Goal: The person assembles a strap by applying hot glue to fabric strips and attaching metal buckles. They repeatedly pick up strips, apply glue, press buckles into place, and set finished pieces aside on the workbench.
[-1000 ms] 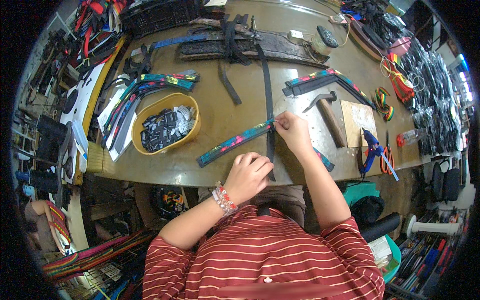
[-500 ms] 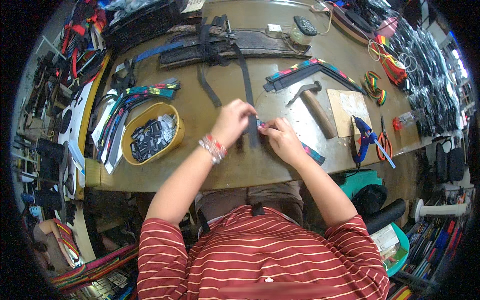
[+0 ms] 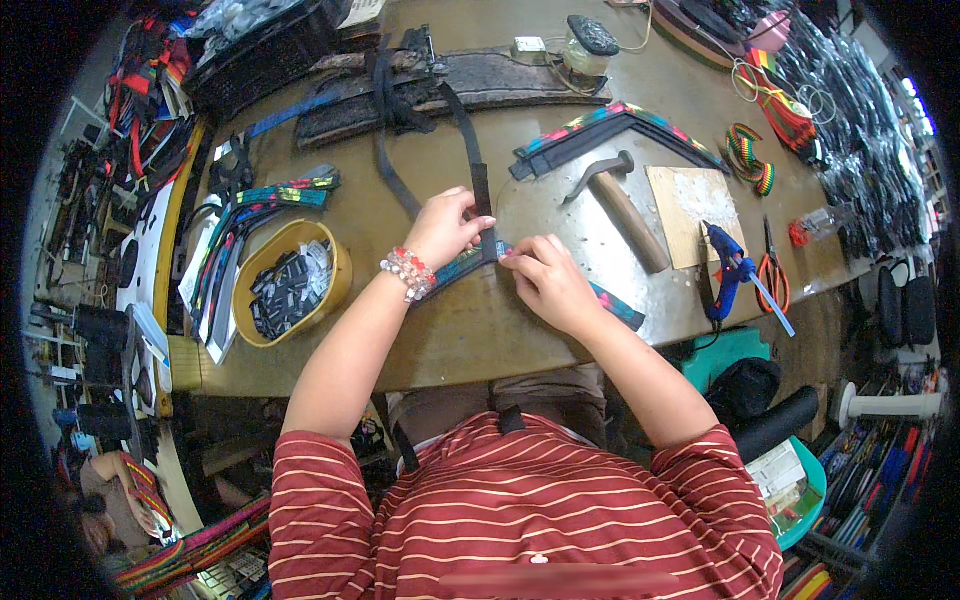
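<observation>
The left hand (image 3: 447,228) and right hand (image 3: 545,280) pinch the narrow multicoloured woven strap (image 3: 612,303) and black webbing strip (image 3: 481,195) between them on the brown desk (image 3: 480,340); the wooden-handled hammer (image 3: 622,205) lies at 2 o'clock.

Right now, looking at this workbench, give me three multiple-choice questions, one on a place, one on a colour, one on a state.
1. Where is the hammer? A left of the yellow bowl B right of both hands C in the bowl
2. What colour is the glue gun? A blue B red C white
3. What are the hands doing? A resting apart B both pinching the patterned strap C lifting the bowl

B: it lies beyond the right hand.
A: its body is blue.
B: left hand and right hand meet on it.
</observation>
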Demonstrator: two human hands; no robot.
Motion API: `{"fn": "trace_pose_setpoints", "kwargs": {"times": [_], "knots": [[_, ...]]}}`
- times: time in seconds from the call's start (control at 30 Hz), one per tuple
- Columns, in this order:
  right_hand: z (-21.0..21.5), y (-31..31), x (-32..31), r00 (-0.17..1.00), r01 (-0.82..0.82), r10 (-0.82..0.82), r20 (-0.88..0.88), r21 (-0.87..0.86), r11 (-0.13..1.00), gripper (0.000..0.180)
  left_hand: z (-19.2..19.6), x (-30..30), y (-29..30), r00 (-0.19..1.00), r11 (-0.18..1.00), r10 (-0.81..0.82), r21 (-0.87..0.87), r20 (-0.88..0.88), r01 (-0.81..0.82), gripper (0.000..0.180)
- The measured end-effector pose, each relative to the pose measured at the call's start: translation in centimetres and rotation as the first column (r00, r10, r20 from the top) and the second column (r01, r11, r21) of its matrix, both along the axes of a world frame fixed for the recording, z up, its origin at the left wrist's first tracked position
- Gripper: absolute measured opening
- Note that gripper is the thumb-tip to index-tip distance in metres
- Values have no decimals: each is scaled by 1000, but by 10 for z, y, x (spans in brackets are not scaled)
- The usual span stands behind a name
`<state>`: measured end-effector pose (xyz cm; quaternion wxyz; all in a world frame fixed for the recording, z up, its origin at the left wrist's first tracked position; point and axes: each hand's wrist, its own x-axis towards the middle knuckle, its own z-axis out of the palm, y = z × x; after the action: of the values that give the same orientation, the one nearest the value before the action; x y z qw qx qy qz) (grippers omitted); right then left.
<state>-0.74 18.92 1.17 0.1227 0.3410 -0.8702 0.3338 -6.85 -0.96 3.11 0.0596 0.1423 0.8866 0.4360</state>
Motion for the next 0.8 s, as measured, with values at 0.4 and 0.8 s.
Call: {"fn": "trace_pose_setpoints", "kwargs": {"times": [0.4, 0.8], "knots": [[46, -32, -22, 999, -26, 8, 36, 548, 836, 30, -1, -18, -1, 978, 966, 201, -178, 60, -188, 29], [47, 67, -1, 746, 633, -665, -39, 353, 689, 49, -15, 148, 8, 909, 995, -37, -101, -414, -5, 14]]}}
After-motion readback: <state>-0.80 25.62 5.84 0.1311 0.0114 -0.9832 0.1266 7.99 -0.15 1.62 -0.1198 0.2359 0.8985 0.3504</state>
